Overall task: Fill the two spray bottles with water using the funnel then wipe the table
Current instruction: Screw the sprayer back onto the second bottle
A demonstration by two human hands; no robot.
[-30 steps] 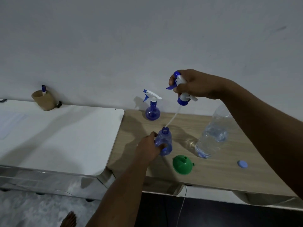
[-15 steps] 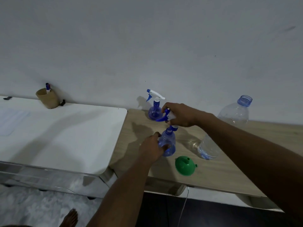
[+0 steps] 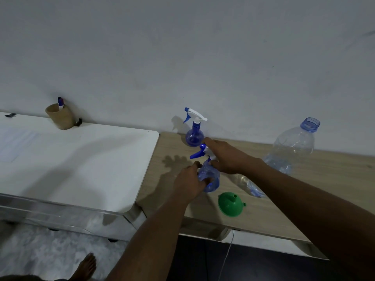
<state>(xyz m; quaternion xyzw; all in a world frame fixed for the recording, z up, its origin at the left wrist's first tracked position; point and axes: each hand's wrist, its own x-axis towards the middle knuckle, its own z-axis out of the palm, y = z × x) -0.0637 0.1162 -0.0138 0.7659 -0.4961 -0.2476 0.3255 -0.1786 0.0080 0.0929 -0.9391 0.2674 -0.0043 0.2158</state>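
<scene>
Now the left hand (image 3: 189, 180) wraps the standing spray bottle (image 3: 212, 180) while the right hand (image 3: 226, 158) clamps the trigger head (image 3: 199, 153) straight above its neck, seemingly poised to twist.

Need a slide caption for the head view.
Left hand holds a spray bottle; right hand grips its trigger head.

**Two tables side by side**

On the right-hand table (image 3: 324, 179), the far spray bottle (image 3: 194, 136) stands at the wall. The near spray bottle (image 3: 210, 179) is just in front of it, between the left hand (image 3: 188, 182) and the right hand (image 3: 225, 157). The funnel (image 3: 230, 204) lies front-right of that, with the water bottle (image 3: 292, 147) further right. A cup (image 3: 59, 117) holding a marker (image 3: 60, 102) sits at the back of the left-hand table (image 3: 81, 159).
</scene>
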